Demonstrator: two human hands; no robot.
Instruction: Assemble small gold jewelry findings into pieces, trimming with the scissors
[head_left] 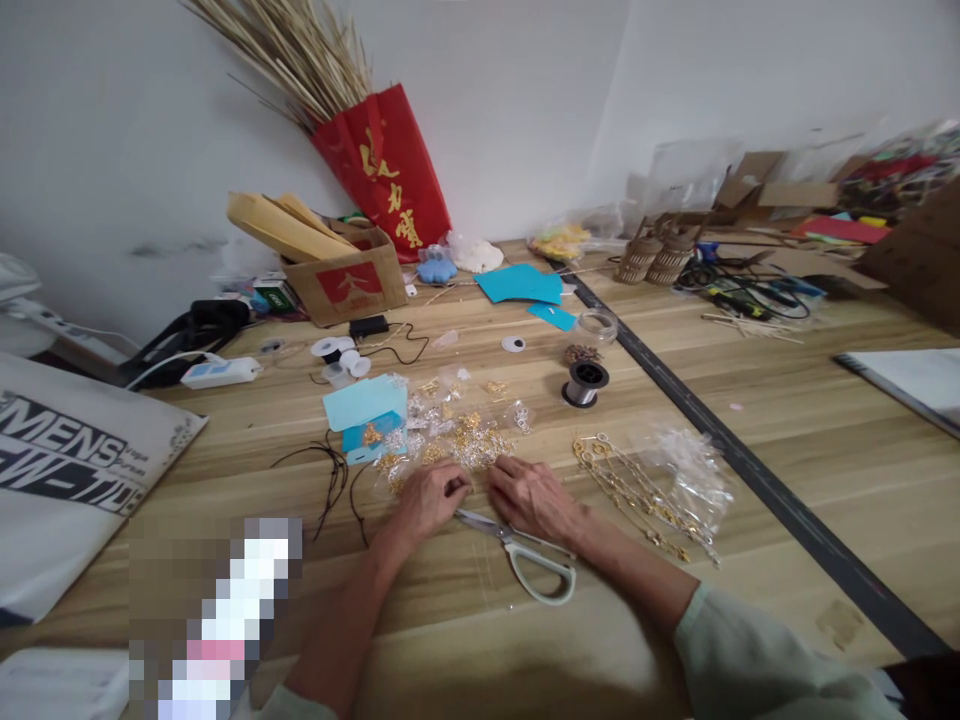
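Note:
My left hand [433,497] is closed in a pinch just in front of a pile of small gold and silver metal findings [476,440]. Whatever sits between its fingertips is too small to make out. Close by on the right, my right hand [531,498] rests low over the table with its fingers curled together at the pile's edge; their tips are hidden. Scissors with pale handles [544,580] lie partly under my right hand, blades pointing toward my left hand. Small bags of gold findings [391,465] lie beyond my left hand.
Gold and silver chains [630,490] and clear plastic bags [697,480] lie to the right. Behind stand a wire spool [585,384] and blue cards [517,285]. Black cords [334,490] lie left. A dark strip [675,385] crosses the wooden table.

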